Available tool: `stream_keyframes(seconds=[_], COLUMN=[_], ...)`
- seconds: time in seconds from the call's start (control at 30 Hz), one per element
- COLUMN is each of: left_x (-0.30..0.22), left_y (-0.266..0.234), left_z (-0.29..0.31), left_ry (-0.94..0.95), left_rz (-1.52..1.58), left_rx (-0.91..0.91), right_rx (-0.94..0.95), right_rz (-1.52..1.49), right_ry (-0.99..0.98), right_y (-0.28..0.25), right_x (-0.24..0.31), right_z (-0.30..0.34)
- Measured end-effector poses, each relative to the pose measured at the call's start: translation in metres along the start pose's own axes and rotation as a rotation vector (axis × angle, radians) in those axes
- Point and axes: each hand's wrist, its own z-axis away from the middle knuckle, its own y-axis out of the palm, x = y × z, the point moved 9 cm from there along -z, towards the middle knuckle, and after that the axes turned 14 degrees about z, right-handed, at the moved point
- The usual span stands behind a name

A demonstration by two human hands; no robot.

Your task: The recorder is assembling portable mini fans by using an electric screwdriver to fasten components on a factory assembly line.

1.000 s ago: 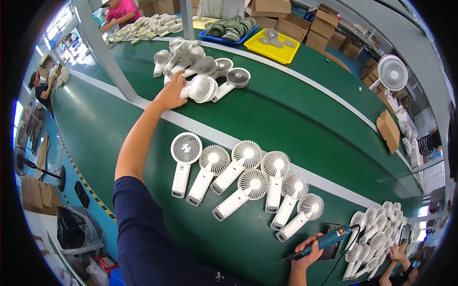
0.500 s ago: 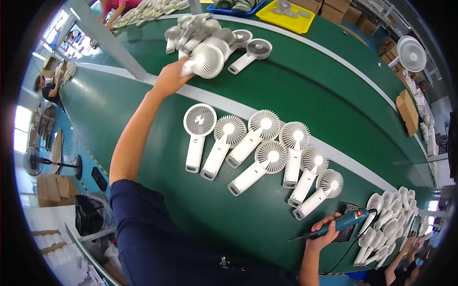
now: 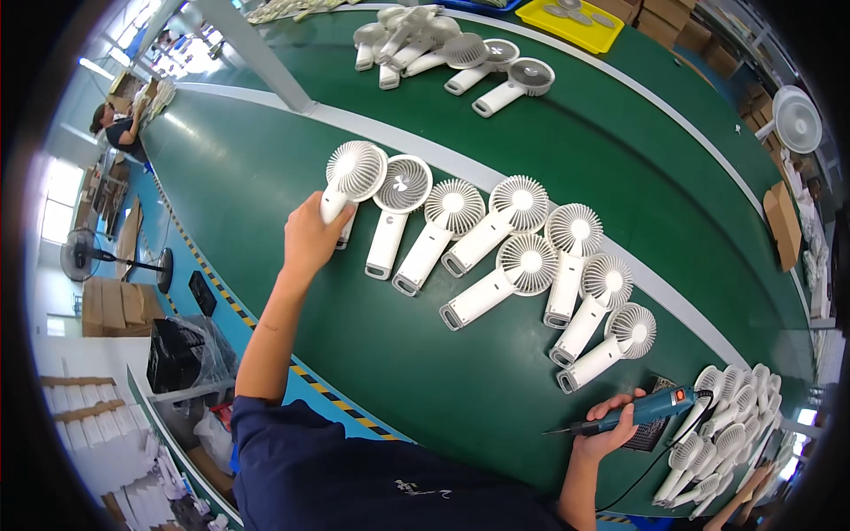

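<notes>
- Far left, on the blue floor beyond the bench edge, a black pedestal fan [image 3: 80, 257] stands near flattened brown cardboard [image 3: 119, 304].
- The left hand [image 3: 312, 232] is closed around the handle of a white handheld fan [image 3: 356, 170], its round grille up and away from the person, beside the leftmost fan of the row. A white end shows below the fingers — whether it is this fan's base or a second one's handle, I cannot tell.
- Across the pale strip [image 3: 425, 149], a far heap of fans [image 3: 465, 51] lies on the green worktop [image 3: 354, 336], several overlapping, not set out in the near row.
- On the near side, a row of seven fans [image 3: 529, 264] lies spread out, handles toward the person. The leftmost shows a darker face with a small white rotor; the other six show pale ribbed grilles with round white centres.
- The right hand [image 3: 611, 431] grips a teal corded electric screwdriver [image 3: 660, 405], bit pointing left — clear of every fan, so no fastening shows at this moment. Which fans have been worked on cannot be told.
- Far right, past a black perforated tray [image 3: 653, 434], a dense pile of fans [image 3: 730, 425] lies close to a co-worker's arm [image 3: 744, 500].
</notes>
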Motion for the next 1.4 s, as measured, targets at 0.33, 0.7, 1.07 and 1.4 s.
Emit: stream_keyframes(seconds=[0.33,0.7,1.07,1.4], left_x=[0.062,-0.103,-0.203,-0.223], left_y=[-0.013,0.051,0.258,0.184], left_z=[-0.004,-0.070,-0.189,-0.072], left_ry=[-0.174,0.437,0.221,0.448], left_rz=[-0.104,0.250,-0.245,0.083], left_rx=[-0.136,0.080,0.216,0.171], right_rx=[0.054,0.017,0.028,0.026], right_rz=[-0.051,-0.074,-0.082,-0.097], right_ry=[-0.015,0.009,-0.001,0.041], right_y=[0.004,-0.001,-0.002,-0.001], right_x=[0.003,0.008,0.003,0.000], right_z=[0.001,0.002,0.002,-0.003])
